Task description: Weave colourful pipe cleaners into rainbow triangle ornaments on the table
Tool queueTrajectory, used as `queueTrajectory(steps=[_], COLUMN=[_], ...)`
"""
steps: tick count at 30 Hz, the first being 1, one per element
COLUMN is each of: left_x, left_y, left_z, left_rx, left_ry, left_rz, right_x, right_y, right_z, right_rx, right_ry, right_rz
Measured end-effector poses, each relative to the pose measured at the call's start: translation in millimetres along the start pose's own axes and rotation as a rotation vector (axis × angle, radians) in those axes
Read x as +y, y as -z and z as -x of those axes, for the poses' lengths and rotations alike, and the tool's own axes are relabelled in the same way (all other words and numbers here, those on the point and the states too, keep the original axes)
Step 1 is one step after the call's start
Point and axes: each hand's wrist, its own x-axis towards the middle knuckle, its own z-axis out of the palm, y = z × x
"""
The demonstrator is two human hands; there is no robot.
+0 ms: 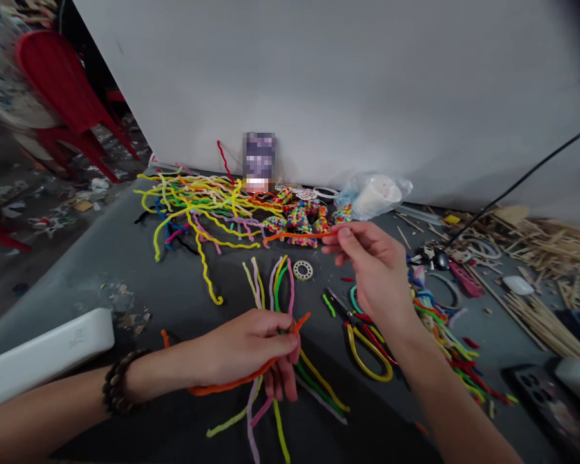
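Hands are working pipe cleaners over the dark table (140, 270). Left hand (251, 351) is clamping a bundle of pipe cleaners (275, 283) plus an orange pipe cleaner (232, 383). Right hand (372, 258) is pinching a second orange pipe cleaner (294, 237), held level above the table. Bundle is looking loose, not yet bound. Woven pieces (299, 219) are lying by the wall, seemingly finished; loose pile (198, 200) is remaining.

Bare grey table (140, 270) open left of the metal ring (302, 270), scissors (362, 341) and loose wires (444, 322) crowding its right, tangled pile (198, 203) behind
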Motion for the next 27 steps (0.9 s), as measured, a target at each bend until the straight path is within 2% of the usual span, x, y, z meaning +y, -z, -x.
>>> queueTrajectory(steps=[4, 7, 9, 14, 17, 19, 23, 25, 27], left_x=[-1.3, -2.8, -3.9, -1.7, 1.4, 2.2, 2.0, 3.3, 5.9], left_y=[-5.1, -7.7, -8.7, -9.0, -8.1, -7.8, -8.3, -8.1, -6.1], left_z=[4.2, 5.9, 6.0, 7.9, 10.9, 12.3, 13.1, 13.0, 12.3], left_rx=[-0.011, -0.025, -0.018, 0.048, 0.122, 0.156, 0.15, 0.163, 0.23], left_ry=[-0.047, -0.068, -0.085, -0.162, -0.231, -0.268, -0.284, -0.3, -0.328], left_rz=[0.002, 0.0, -0.008, -0.045, -0.172, -0.243, -0.239, -0.268, -0.402], right_x=[-6.1, 4.3, 18.0, 47.6, 58.0, 64.5, 70.3, 64.8, 54.5], right_y=[-24.4, -43.4, -57.0, -93.6, -112.8, -121.9, -128.7, -125.8, -118.8], right_z=[-16.8, -34.9, -44.8, -41.1, -28.5, -23.4, -20.5, -18.8, -16.9], right_rx=[0.047, 0.032, -0.074, -0.262, -0.438, -0.488, -0.492, -0.439, -0.351], right_ry=[0.12, 0.192, 0.209, 0.416, 0.484, 0.489, 0.474, 0.462, 0.431], right_rz=[-0.031, 0.027, 0.194, 0.942, 1.135, 1.175, 1.204, 1.213, 1.201])
